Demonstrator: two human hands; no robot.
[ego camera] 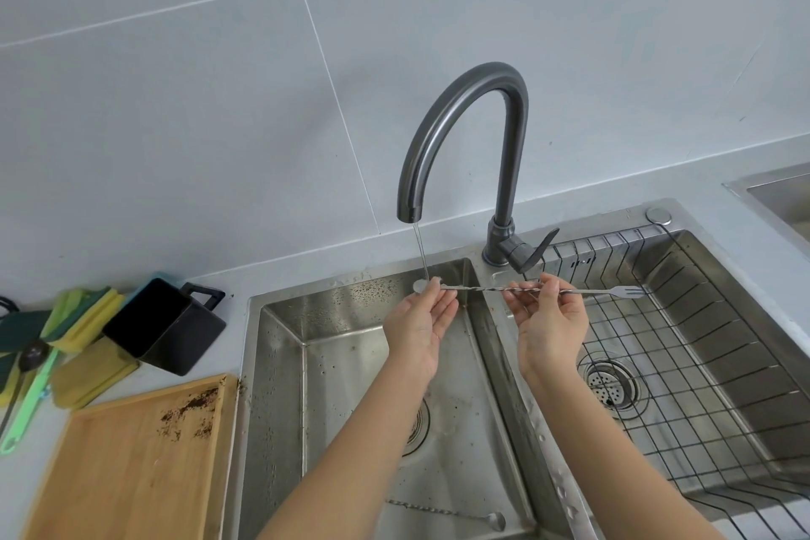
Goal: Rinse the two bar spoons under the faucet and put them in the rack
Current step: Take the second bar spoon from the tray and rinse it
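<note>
Steel bar spoon (pixel 482 289), twisted shaft, is held level above the divider between the two basins, long axis running 9 to 3 o'clock. Bowl end is kept at 9 o'clock under a thin stream of water (pixel 420 250) from the faucet (pixel 464 136); forked end sticks out at 3 o'clock over the wire rack (pixel 683 346) set in the right basin.

Left hand (pixel 418 327): fingertips are pressed together on the shaft just behind the bowl, palm turned up. Right hand (pixel 552 322): shaft is pinched between thumb and fingertips, roughly two thirds along toward the fork.

Second bar spoon (pixel 447 512) is seen lying on the floor of the left basin (pixel 280 364) at 6 o'clock, near the bottom edge, well apart from both hands. Untouched; apparently still to be rinsed.

Judgement: rinse of the first spoon is under way. The rack lies at 3 o'clock from the grip, in line with the shaft, and the right hand is the nearer one. A slide along the long axis, fork leading, is likely to be called for. The shaft looks thin enough to slip through the rack's wide mesh unless it is laid across the wires.

Off to 8 o'clock on the counter: wooden board (pixel 131 465) with dark crumbs, black container (pixel 166 327), sponges (pixel 83 311).
</note>
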